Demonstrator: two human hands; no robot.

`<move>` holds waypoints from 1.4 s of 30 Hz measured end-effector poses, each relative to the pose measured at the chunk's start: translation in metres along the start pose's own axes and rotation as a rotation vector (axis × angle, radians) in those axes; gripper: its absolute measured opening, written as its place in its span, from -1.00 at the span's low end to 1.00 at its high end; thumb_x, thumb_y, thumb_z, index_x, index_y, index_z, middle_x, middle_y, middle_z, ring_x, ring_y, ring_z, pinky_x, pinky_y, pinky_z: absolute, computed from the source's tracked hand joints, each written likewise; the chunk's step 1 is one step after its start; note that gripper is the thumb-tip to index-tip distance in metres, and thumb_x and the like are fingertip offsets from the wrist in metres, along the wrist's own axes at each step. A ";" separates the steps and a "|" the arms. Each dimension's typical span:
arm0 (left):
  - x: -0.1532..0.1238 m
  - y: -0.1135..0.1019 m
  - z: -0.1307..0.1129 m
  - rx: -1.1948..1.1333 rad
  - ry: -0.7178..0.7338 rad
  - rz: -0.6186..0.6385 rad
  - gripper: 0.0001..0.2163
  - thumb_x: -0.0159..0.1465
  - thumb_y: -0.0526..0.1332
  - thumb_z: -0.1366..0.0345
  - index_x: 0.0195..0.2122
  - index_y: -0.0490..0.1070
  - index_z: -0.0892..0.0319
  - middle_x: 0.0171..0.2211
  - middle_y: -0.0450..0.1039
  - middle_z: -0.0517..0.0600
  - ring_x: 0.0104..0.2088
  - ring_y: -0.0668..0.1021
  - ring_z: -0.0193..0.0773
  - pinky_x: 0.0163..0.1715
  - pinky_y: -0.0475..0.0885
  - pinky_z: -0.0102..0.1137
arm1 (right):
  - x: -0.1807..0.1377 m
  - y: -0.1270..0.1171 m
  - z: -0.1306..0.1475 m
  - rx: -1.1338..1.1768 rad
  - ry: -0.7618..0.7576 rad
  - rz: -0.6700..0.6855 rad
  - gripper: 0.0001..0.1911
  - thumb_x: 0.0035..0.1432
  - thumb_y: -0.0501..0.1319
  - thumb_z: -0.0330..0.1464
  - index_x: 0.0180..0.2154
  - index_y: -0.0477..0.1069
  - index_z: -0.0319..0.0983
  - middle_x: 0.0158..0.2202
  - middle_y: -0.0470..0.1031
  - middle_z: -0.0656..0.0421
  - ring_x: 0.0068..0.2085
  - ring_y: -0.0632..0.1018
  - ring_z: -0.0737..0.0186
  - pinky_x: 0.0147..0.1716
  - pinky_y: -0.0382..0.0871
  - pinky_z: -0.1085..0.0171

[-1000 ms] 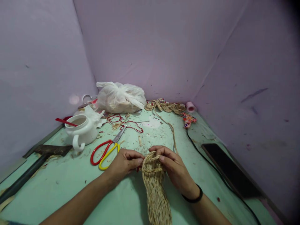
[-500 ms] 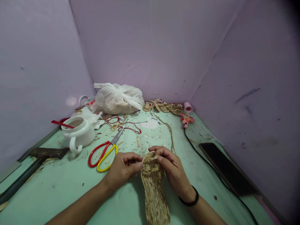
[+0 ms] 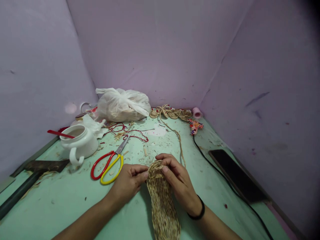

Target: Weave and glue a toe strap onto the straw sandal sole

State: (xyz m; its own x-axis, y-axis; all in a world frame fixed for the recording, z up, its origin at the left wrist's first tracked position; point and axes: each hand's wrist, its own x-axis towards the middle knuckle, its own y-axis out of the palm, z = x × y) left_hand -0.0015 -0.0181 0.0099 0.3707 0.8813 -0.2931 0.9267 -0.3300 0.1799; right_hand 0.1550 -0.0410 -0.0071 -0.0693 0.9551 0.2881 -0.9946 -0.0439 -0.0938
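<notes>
A pair of scissors (image 3: 110, 160) with one red and one yellow handle lies on the green table (image 3: 62, 200). Left of the scissors stands a white pot (image 3: 80, 144) with a red stick (image 3: 58, 134) across its rim, and a dark long-handled tool (image 3: 30, 180) lies further left. Behind the scissors lies loose red thread (image 3: 130, 131), then a knotted white plastic bag (image 3: 122, 105). Far right of the scissors lie a black cable (image 3: 215, 173) and a dark phone (image 3: 235, 175). Back and to the right of the scissors sit coiled straw cord (image 3: 172, 113) and a pink spool (image 3: 197, 112).

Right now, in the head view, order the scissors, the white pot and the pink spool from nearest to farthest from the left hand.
1. scissors, just left of the left hand, which pinches the woven piece
2. white pot, farther left
3. pink spool, far right corner
</notes>
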 end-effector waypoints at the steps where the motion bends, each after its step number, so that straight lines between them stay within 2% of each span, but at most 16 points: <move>1: 0.000 0.000 0.000 0.006 0.003 -0.002 -0.79 -0.10 0.31 0.25 -0.50 0.55 0.30 -0.77 0.26 -0.14 -0.80 0.07 -0.57 -0.78 -0.16 -0.54 | 0.000 0.000 0.000 -0.010 -0.014 0.006 -0.89 0.16 0.05 -0.36 -0.39 0.30 -0.20 -0.14 0.33 0.12 -0.12 0.37 0.20 -0.14 0.20 0.24; 7: 0.002 -0.005 0.010 0.122 0.044 0.008 -0.76 -0.02 0.26 0.17 -0.53 0.50 0.30 -0.76 0.15 -0.16 -0.73 0.06 -0.53 -0.74 -0.12 -0.54 | -0.002 -0.002 0.001 -0.049 -0.069 0.028 -0.88 0.19 0.02 -0.37 -0.38 0.28 -0.20 -0.10 0.30 0.11 -0.08 0.35 0.19 -0.11 0.19 0.22; 13: 0.002 -0.008 0.014 0.206 0.110 0.030 -0.75 0.06 0.21 0.16 -0.45 0.51 0.27 -0.69 0.21 -0.14 -0.70 0.09 -0.50 -0.71 -0.02 -0.53 | -0.002 -0.002 -0.002 -0.109 -0.126 -0.006 -0.87 0.22 -0.03 -0.38 -0.35 0.25 -0.19 -0.07 0.25 0.10 0.01 0.30 0.18 -0.05 0.15 0.21; 16: 0.002 -0.009 0.015 0.251 0.134 0.029 -0.74 0.08 0.19 0.15 -0.52 0.48 0.27 -0.72 0.13 -0.16 -0.69 0.08 -0.49 -0.70 -0.03 -0.53 | -0.002 -0.001 -0.002 -0.145 -0.163 -0.025 -0.87 0.23 -0.03 -0.39 -0.34 0.24 -0.19 -0.07 0.24 0.09 0.05 0.27 0.17 -0.03 0.14 0.20; 19: 0.002 -0.009 0.018 0.232 0.145 0.011 -0.72 0.09 0.18 0.14 -0.57 0.45 0.28 -0.70 0.13 -0.14 -0.64 0.12 -0.46 -0.67 0.00 -0.53 | -0.001 -0.002 0.000 -0.142 -0.168 0.034 -0.86 0.22 -0.02 -0.38 -0.32 0.28 -0.19 -0.06 0.28 0.08 0.04 0.30 0.17 -0.03 0.17 0.19; 22: 0.003 -0.009 0.018 0.148 0.121 -0.006 -0.72 0.05 0.22 0.12 -0.52 0.47 0.29 -0.65 0.22 -0.10 -0.61 0.17 -0.44 -0.65 0.04 -0.54 | 0.001 -0.007 0.001 -0.129 -0.155 0.083 -0.80 0.23 -0.04 -0.35 -0.26 0.35 -0.18 -0.01 0.30 0.08 0.04 0.31 0.16 -0.01 0.17 0.17; 25: 0.004 -0.009 0.014 0.074 0.074 -0.077 -0.69 -0.03 0.26 0.10 -0.45 0.50 0.30 -0.64 0.26 -0.09 -0.63 0.17 -0.46 -0.68 0.00 -0.55 | 0.005 -0.018 0.000 -0.108 -0.135 -0.086 -0.77 0.24 -0.04 -0.33 -0.22 0.37 -0.18 -0.06 0.36 0.08 0.00 0.35 0.17 -0.02 0.19 0.16; 27: 0.004 -0.011 0.013 0.056 0.052 -0.134 -0.66 -0.07 0.29 0.09 -0.43 0.50 0.30 -0.67 0.25 -0.12 -0.66 0.12 -0.49 -0.69 -0.04 -0.55 | 0.008 -0.025 0.000 -0.106 -0.116 -0.222 -0.83 0.20 0.03 -0.33 -0.25 0.36 -0.18 -0.21 0.41 0.12 -0.15 0.43 0.21 -0.15 0.29 0.21; 29: 0.005 -0.012 0.012 0.061 0.055 -0.173 -0.65 -0.10 0.31 0.08 -0.42 0.50 0.31 -0.69 0.22 -0.14 -0.68 0.08 -0.52 -0.69 -0.05 -0.55 | 0.009 -0.030 0.001 -0.158 -0.135 -0.252 -0.92 0.13 0.12 -0.35 -0.34 0.38 -0.19 -0.37 0.41 0.17 -0.32 0.44 0.26 -0.30 0.33 0.27; 32: 0.005 -0.013 0.011 0.059 0.073 -0.189 -0.65 -0.10 0.32 0.09 -0.43 0.50 0.30 -0.70 0.21 -0.15 -0.68 0.08 -0.52 -0.69 -0.04 -0.55 | 0.007 -0.028 0.004 -0.264 -0.212 -0.136 -0.95 0.04 0.19 -0.40 -0.45 0.40 -0.22 -0.46 0.40 0.19 -0.44 0.42 0.30 -0.44 0.32 0.31; 35: 0.004 -0.012 0.008 0.065 0.087 -0.190 -0.67 -0.12 0.33 0.10 -0.46 0.49 0.30 -0.71 0.22 -0.15 -0.70 0.10 -0.52 -0.70 -0.05 -0.55 | 0.003 -0.019 0.004 -0.339 -0.221 -0.044 -0.89 0.01 0.20 -0.45 -0.34 0.44 -0.22 -0.42 0.42 0.17 -0.49 0.40 0.34 -0.50 0.33 0.33; 38: 0.004 -0.011 0.007 0.086 0.114 -0.197 -0.67 -0.11 0.32 0.10 -0.48 0.48 0.31 -0.72 0.23 -0.14 -0.72 0.10 -0.52 -0.72 -0.08 -0.54 | 0.001 -0.016 0.003 -0.373 -0.194 0.024 -0.82 -0.01 0.20 -0.47 -0.28 0.44 -0.21 -0.39 0.39 0.15 -0.48 0.39 0.33 -0.48 0.35 0.31; 42: 0.004 -0.011 0.011 0.113 0.144 -0.191 -0.69 -0.04 0.27 0.10 -0.50 0.47 0.32 -0.79 0.13 -0.19 -0.74 0.08 -0.52 -0.72 -0.09 -0.53 | 0.003 -0.023 0.007 -0.302 -0.214 0.165 -0.92 -0.04 0.26 -0.43 -0.39 0.47 -0.21 -0.41 0.37 0.16 -0.38 0.42 0.27 -0.39 0.36 0.27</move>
State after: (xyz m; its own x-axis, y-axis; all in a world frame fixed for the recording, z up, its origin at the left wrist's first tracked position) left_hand -0.0095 -0.0145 -0.0033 0.1834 0.9676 -0.1737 0.9830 -0.1817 0.0259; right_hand 0.1768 -0.0394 0.0021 -0.2722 0.8582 0.4352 -0.9037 -0.0727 -0.4219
